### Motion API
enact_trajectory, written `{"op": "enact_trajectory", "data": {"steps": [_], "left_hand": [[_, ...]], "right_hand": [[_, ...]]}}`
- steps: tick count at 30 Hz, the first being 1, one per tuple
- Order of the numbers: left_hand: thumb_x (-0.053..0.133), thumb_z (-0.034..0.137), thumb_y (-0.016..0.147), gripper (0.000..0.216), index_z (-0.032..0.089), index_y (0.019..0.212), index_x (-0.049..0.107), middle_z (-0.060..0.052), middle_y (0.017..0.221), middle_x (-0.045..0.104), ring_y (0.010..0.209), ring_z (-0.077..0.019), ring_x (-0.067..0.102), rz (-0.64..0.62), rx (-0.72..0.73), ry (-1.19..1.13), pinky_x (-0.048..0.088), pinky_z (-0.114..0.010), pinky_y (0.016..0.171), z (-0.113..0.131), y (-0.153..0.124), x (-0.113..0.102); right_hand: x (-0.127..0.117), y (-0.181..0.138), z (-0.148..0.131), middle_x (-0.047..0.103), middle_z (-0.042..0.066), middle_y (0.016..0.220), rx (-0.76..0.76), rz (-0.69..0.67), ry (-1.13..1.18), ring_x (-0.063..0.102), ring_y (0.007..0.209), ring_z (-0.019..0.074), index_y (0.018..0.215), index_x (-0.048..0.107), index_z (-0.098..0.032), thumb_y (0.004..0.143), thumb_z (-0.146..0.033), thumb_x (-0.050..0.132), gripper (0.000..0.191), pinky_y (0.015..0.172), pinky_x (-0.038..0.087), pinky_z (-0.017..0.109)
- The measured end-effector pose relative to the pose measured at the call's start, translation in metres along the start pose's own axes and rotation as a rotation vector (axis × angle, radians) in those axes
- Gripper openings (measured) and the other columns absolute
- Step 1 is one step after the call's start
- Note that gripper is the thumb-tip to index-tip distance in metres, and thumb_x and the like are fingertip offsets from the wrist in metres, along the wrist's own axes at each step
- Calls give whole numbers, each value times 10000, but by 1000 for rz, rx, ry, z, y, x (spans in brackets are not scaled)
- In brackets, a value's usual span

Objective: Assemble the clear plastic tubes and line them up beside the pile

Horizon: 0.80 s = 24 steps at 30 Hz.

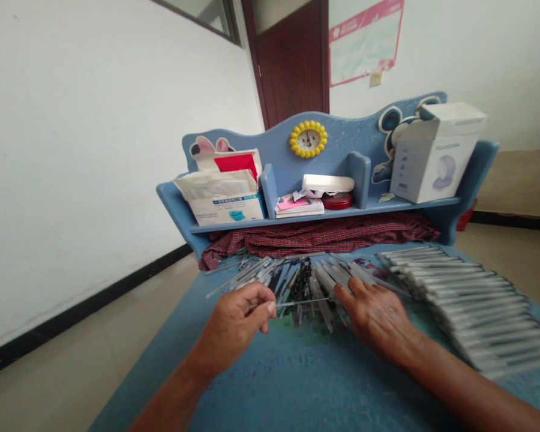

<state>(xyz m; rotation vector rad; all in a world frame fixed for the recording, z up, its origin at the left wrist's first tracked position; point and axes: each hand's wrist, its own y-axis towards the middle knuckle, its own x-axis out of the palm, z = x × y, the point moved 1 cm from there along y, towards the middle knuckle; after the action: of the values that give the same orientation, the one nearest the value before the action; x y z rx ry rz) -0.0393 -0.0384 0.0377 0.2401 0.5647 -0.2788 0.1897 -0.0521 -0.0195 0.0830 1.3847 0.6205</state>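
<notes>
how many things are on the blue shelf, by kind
White boxes: 2, the mask box at left and the tall box at right
Yellow clock: 1
Red round tin: 1
Stack of pink and white papers: 1
Total: 5

The thin sleeved sticks on the table, one in the left hand, are too many and too overlapped to count.

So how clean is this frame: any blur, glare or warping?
Head view: even daylight, no glare; wide-angle warping bends the blue desk and door; the loose pile of sticks is soft, and the right-hand stack smears towards the edge.
</notes>
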Motion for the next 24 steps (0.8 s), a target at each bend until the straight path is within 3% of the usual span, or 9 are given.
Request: {"op": "enact_trajectory", "data": {"steps": [6, 12, 18, 24], "left_hand": [[545, 226, 745, 92, 136, 745, 560, 26, 576, 571, 485, -75, 525, -82, -26, -124, 409, -188, 492, -5, 1, 15], [640, 284, 687, 184, 128, 734, 556, 29, 581, 570, 455, -68, 520, -194, -112, -305, 410, -179, 459, -6, -3, 33], [691, 354, 641, 266, 133, 676, 549, 42, 503, 536, 415, -59, 488, -285, -174, -333, 353, -156, 409, -10, -8, 43], [675, 399, 654, 299, 127, 665, 552, 28, 522, 552, 416, -52, 479, -292, -162, -337, 348, -149, 404, -10, -10, 44]], "right_hand": [[0, -1, -4, 580, 27, 734, -60, 88, -2, 554, 589, 170, 945, 576, -205, 769, -70, 497, 235, 514, 362, 286], [-10, -11, -13, 563, 32, 776, -263, 298, 118, 523, 617, 173, 1067, 533, -184, 812, -130, 479, 266, 547, 375, 304], [-2, -15, -22, 549, 30, 713, -454, 397, 275, 502, 567, 143, 1038, 531, -152, 894, -121, 322, 256, 514, 352, 287], [5, -14, -20, 556, 30, 697, -479, 424, 309, 493, 556, 140, 1057, 526, -145, 894, -123, 346, 244, 506, 357, 285]]}}
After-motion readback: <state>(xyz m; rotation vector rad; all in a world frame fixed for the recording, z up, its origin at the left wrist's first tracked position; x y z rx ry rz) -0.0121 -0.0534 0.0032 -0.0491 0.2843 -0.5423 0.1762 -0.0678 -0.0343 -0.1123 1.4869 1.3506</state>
